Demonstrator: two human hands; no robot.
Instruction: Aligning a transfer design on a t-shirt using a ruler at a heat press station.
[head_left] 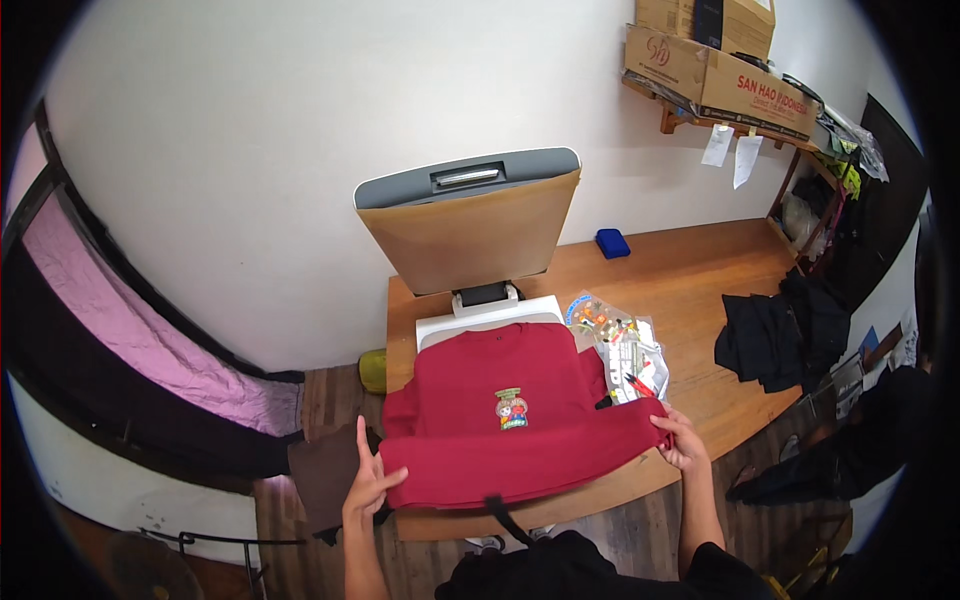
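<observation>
A dark red T-shirt [470,370] lies spread over the lower plate of an open heat press, its hem turned toward me. A small cartoon print [512,410] sits on its front. My left hand [370,482] is at the shirt's near left corner, fingers stretched out along the edge and thumb resting over the cloth. At the near right corner, my right hand [682,442] pinches the cloth between thumb and fingers. The press's upper plate [470,235], covered in a tan sheet, stands tilted up behind the shirt.
Right of the shirt, printed transfer sheets [635,355] lie on the wooden table [690,270] with red-handled scissors [638,385]. Farther off are a blue box [612,243] and black folded clothes [765,335]. Cardboard boxes [740,90] sit on a wall shelf. Dark brown cloth [325,475] hangs at left.
</observation>
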